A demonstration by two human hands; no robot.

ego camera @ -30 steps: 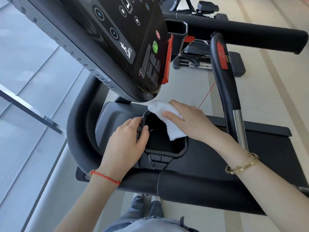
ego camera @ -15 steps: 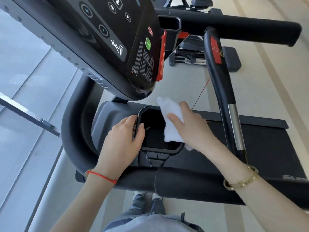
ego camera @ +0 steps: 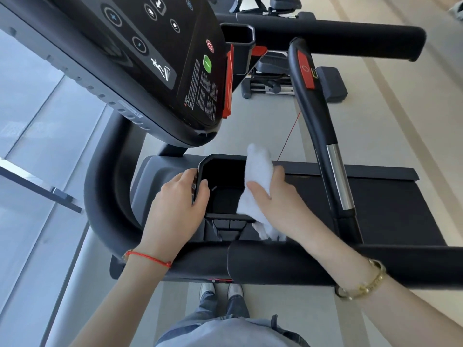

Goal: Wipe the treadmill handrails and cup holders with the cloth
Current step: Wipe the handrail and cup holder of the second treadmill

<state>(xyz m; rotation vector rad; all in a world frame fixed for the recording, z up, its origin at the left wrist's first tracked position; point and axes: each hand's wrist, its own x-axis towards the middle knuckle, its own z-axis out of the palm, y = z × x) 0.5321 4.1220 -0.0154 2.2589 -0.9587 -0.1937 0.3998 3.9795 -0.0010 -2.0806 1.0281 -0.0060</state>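
Presently, item one: the left hand (ego camera: 175, 206) is gripping the left rim of the cup holder (ego camera: 223, 189), thumb hooked over the inner edge and fingers curled round the outside, apparently bracing the black tray so that it is not flexing under pressure. Item two: the right hand (ego camera: 273, 201) is grasping the white cloth (ego camera: 258, 176), thumb lying across its inner face and fingers wrapped behind, pressing the fabric against the holder's right wall and rim. The cloth is lying folded into a long strip, its long axis running from the far rim toward the person; the far end is sticking up past the rim near the console (ego camera: 155, 58), while the near end (bunched and loose) is hanging just above the padded front handrail (ego camera: 288, 266). This lengthwise placement is likely letting one stroke cover the whole wall. Item three: the right side handrail (ego camera: 318, 116), with its red patch and chrome section, is standing well apart from both hands, untouched for now. A second cup holder (ego camera: 238, 38) is sitting beyond the console.
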